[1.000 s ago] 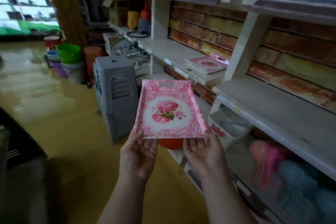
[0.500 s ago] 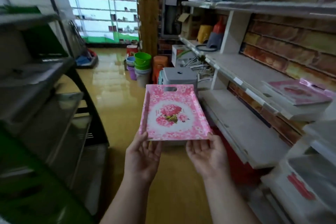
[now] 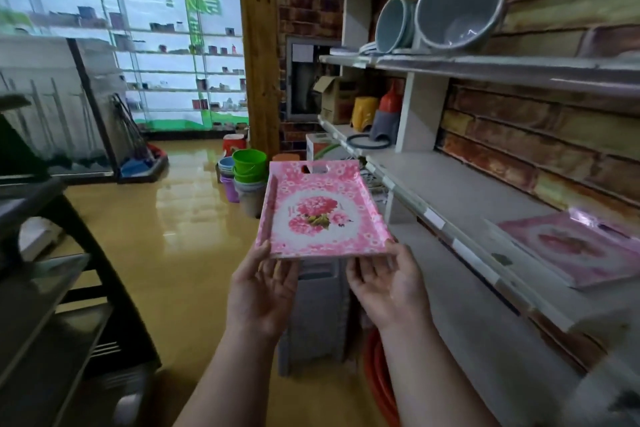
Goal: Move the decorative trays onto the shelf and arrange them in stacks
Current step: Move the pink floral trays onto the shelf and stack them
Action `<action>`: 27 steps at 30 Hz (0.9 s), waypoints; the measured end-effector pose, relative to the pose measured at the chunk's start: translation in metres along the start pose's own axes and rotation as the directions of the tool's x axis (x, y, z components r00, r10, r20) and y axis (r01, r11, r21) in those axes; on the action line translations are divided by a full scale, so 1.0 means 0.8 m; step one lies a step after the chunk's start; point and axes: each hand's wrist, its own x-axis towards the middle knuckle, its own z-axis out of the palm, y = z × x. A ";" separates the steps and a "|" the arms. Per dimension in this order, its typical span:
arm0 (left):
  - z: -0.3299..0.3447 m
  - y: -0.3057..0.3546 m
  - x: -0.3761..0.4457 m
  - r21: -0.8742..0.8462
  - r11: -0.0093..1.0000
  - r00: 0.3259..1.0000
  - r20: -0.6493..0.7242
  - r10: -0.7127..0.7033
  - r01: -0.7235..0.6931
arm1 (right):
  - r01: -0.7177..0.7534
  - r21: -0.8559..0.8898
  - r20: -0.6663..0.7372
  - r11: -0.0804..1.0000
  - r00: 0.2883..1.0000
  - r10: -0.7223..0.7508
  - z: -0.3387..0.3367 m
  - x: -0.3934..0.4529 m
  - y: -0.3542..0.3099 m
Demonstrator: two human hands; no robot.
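Near the middle, above the floor, the pink floral tray [image 3: 320, 211] is held by its near edge, left hand [image 3: 265, 291] and right hand [image 3: 388, 282] with fingers grasping each corner. It looks light, stiff, glossy and likely slippery; the shelf's tray stack [image 3: 578, 246] lies right.

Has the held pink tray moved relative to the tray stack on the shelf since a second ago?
Yes. The pink tray, held by the left hand and right hand, now sits farther left of the shelf stack.
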 end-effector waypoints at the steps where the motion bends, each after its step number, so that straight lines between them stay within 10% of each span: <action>1: 0.008 -0.015 0.018 -0.007 1.000 1.000 0.010 -0.014 0.014 | 0.016 0.006 -0.007 1.000 1.000 -0.016 -0.004 0.015 -0.015; 13: 0.147 -0.217 0.190 0.173 0.918 0.906 0.177 -0.385 0.357 | 0.433 0.083 -0.194 0.898 0.891 -0.411 -0.070 0.131 -0.190; 27: 0.253 -0.398 0.317 0.503 0.492 0.392 0.298 -0.870 0.710 | 0.887 -0.016 -0.517 0.461 0.387 -0.764 -0.110 0.176 -0.257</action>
